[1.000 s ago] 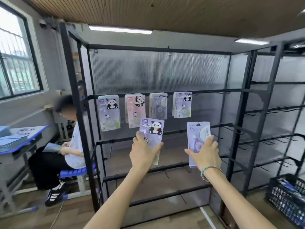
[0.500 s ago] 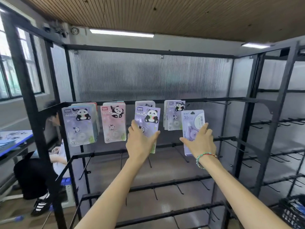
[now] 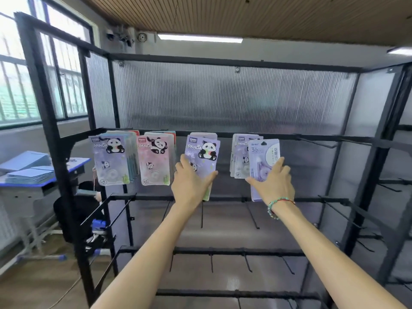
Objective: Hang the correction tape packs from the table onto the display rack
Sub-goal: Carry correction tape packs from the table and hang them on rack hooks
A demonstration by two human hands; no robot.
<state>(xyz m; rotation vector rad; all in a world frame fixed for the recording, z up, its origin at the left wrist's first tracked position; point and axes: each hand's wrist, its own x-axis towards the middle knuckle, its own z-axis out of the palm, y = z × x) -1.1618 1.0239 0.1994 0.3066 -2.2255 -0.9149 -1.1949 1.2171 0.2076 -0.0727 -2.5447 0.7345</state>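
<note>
Left hand (image 3: 189, 186) and right hand (image 3: 275, 184) each grasp a light, stiff correction-tape pack (image 3: 204, 159) by its lower edge at the rack (image 3: 223, 136).

Four pack stacks (image 3: 156, 159) hang side by side on the rack's top rail (image 3: 312, 137).

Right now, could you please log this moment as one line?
left hand: holds purple panda pack at rack | right hand: holds lilac pack | neither visibly hooked

A mock shop set up in a classroom-like room: black display rack (image 3: 223, 136) with hanging correction tape packs (image 3: 110, 159), blue school desk (image 3: 44, 184), barred window (image 3: 33, 85).
</note>
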